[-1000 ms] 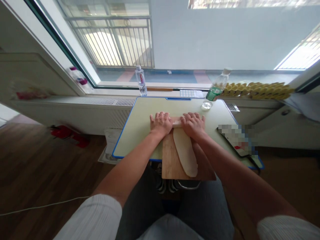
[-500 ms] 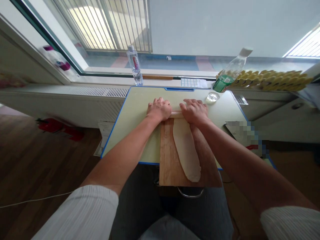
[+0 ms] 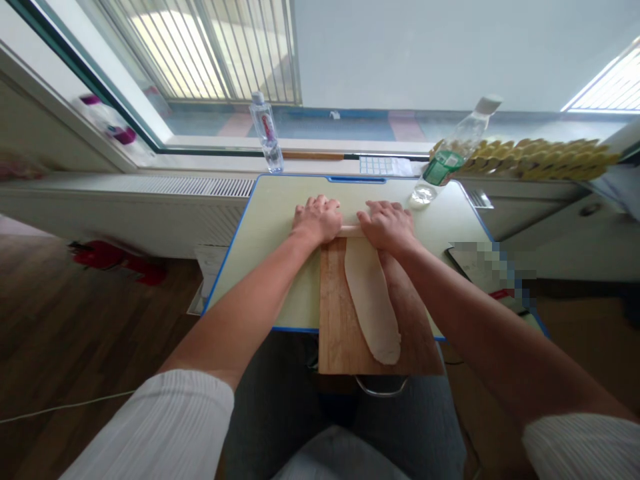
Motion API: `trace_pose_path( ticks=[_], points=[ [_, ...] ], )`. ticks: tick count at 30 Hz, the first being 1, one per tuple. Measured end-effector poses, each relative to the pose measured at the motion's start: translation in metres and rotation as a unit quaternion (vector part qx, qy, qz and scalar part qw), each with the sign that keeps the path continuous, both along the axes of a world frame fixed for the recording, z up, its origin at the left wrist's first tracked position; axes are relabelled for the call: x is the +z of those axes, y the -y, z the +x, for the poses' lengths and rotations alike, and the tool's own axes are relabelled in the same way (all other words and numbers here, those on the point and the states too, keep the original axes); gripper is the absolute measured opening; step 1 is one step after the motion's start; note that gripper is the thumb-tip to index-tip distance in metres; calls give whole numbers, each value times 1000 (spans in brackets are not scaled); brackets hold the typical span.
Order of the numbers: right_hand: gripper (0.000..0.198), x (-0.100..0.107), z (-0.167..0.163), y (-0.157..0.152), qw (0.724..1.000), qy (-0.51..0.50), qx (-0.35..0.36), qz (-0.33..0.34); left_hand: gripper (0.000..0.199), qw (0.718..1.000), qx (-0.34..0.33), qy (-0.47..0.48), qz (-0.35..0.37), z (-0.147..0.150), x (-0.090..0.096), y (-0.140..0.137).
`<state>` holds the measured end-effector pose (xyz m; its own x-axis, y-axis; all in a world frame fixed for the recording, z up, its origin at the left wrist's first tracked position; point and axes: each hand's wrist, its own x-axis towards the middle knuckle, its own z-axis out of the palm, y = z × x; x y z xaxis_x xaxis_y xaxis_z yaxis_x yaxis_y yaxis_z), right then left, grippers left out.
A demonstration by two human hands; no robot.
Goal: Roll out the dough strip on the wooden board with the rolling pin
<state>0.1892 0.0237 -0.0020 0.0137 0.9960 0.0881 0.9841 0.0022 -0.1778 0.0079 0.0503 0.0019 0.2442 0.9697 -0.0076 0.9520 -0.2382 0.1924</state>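
A pale rolling pin [image 3: 351,231] lies across the far end of a long, flat strip of dough [image 3: 374,303]. My left hand [image 3: 319,219] is closed over the pin's left end, and my right hand [image 3: 387,225] presses on its right part with the fingers curled forward. Only the short middle of the pin shows between my hands. Beneath the dough is a wooden cutting board [image 3: 335,320], whose near end sticks out past the table's front edge over my lap. The dough runs slightly slanted, its rounded near end toward the right.
The board rests on a pale, blue-edged table [image 3: 270,220]. A green-labelled bottle [image 3: 443,167] stands at its back right, with a dark flat object [image 3: 465,263] nearer. Behind, on the sill, are a clear bottle [image 3: 267,133] and yellow objects [image 3: 540,159]. A fire extinguisher [image 3: 117,260] lies on the floor.
The view has shifted very slightly. Both hands stay on the rolling pin at the far end of the dough, with hardly any visible movement.
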Motion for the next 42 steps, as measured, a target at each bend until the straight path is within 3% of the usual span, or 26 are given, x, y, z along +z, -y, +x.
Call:
trace_pose_path(
  ticks=[6,12,16,25,29,35,42],
  points=[
    [62,-3,-7,57,999,17,2,45,52,999,-5,18,49,-3,-6,45],
    [68,-10,-15,137,999,5,15,42,48,994,-56,70,65,-23,-17,100],
    [66,-5,-23,169,999,4,15,37,37,986,-76,125,74,-36,-21,113],
    [50,2,-2,153,998,-20,-45,46,28,962,-169,201,76,-26,-8,107],
    [55,-5,1,154,996,-3,-72,51,18,971,-142,175,76,-13,-6,104],
    [62,-12,8,137,994,45,-76,59,54,993,-83,74,45,9,-16,90],
    [64,-9,21,121,997,31,-68,33,59,991,-118,46,38,25,-11,67]
  ],
)
